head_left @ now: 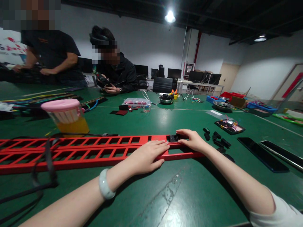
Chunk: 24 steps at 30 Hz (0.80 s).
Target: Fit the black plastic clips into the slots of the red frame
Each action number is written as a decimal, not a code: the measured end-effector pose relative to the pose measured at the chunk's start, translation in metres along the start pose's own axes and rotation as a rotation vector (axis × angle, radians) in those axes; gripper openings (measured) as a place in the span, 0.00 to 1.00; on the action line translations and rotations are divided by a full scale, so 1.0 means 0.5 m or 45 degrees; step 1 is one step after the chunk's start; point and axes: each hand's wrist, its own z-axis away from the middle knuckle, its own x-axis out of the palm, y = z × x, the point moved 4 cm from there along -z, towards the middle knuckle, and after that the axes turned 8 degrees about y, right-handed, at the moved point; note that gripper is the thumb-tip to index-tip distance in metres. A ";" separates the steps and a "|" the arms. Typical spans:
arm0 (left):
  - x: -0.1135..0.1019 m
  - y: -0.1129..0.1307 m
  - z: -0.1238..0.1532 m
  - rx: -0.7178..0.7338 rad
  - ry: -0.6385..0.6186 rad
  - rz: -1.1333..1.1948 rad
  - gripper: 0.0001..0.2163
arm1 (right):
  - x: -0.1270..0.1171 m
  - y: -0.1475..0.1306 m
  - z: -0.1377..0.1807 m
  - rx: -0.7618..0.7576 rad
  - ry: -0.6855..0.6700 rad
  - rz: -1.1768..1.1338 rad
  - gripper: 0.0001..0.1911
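A long red frame [132, 154] with two rows of rectangular openings lies across the green table. My left hand [151, 155] rests flat on it, fingers stretched out over the rails. At the frame's right part, my right hand [193, 141] curls its thumb and fingers around a small black part [174, 138] sitting in an opening of the back row. How firmly the fingers hold that part is hard to see. Several loose black parts [219, 141] lie on the table to the right of my right hand.
Two dark phones [261, 153] lie at the right. A pink-lidded cup [62, 107] with orange liquid stands behind the frame, and a black strap [48, 157] crosses its left end. Trays and bowls [166, 100] stand farther back. Two people [115, 69] are across the table.
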 end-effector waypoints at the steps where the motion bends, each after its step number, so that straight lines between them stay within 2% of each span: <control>1: 0.000 0.000 0.000 0.001 0.003 0.005 0.23 | -0.001 -0.001 0.000 0.000 0.001 0.017 0.23; 9: 0.001 0.001 -0.001 0.006 0.015 0.011 0.23 | -0.004 -0.009 0.000 -0.015 0.003 0.124 0.21; 17: 0.000 0.001 -0.002 0.005 0.024 0.016 0.23 | -0.006 -0.018 0.001 -0.065 0.004 0.145 0.10; 24: -0.001 0.004 -0.001 0.010 0.016 0.005 0.23 | -0.004 -0.017 0.001 -0.075 -0.009 0.166 0.14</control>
